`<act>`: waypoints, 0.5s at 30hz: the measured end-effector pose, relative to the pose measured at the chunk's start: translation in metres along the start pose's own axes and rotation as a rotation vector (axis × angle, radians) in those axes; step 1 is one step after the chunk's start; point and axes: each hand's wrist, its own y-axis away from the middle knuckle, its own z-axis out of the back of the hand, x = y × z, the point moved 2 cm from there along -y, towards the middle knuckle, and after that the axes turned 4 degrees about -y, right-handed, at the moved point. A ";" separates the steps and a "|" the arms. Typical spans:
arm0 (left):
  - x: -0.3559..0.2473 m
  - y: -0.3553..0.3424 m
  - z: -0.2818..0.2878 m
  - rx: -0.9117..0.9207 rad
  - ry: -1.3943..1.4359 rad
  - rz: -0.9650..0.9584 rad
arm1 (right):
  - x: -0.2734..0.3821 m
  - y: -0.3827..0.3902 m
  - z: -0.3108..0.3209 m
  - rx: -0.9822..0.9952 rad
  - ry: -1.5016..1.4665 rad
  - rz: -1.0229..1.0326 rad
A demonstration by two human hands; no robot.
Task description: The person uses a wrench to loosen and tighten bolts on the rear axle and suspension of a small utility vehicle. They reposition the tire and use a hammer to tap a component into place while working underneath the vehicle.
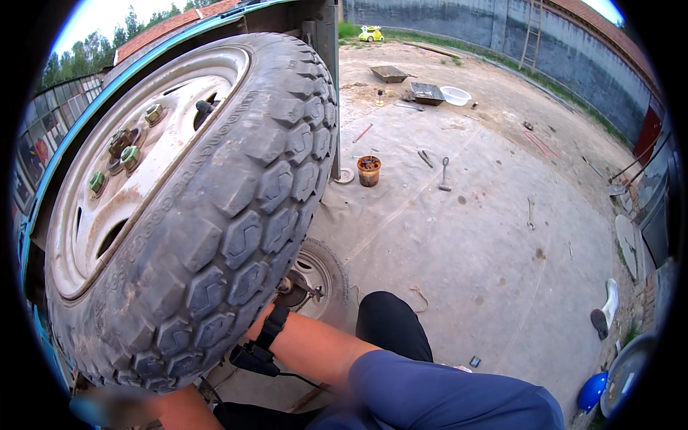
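Note:
A large truck wheel (236, 201) with chunky black tread and a pale rusty rim (161, 165) stands tilted at the left, filling much of the view. Green and rusted nuts (129, 158) sit around its hub. My right forearm, in a dark blue sleeve with a black strap (271, 330) at the wrist, reaches behind the tyre's lower right side; the tyre hides that hand. My left hand (122, 410) is a smear under the tyre's bottom edge, so its fingers and anything in them cannot be made out.
A smaller wheel (326, 276) lies behind the tyre. On the concrete floor are a rusty bucket (368, 172), a hammer-like tool (445, 174), a wrench (531, 213), metal trays (427, 93) and a white basin (456, 95). A boot (606, 309) and blue helmet (593, 391) lie right.

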 end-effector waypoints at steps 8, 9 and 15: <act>-0.006 -0.015 -0.002 -0.070 0.068 -0.006 | 0.010 -0.014 -0.009 -0.021 -0.052 0.014; 0.002 -0.019 0.002 -0.086 0.040 -0.022 | 0.004 -0.020 -0.023 0.000 -0.098 0.006; -0.023 -0.029 -0.032 -0.171 0.156 -0.017 | 0.010 -0.023 -0.007 -0.092 -0.093 0.013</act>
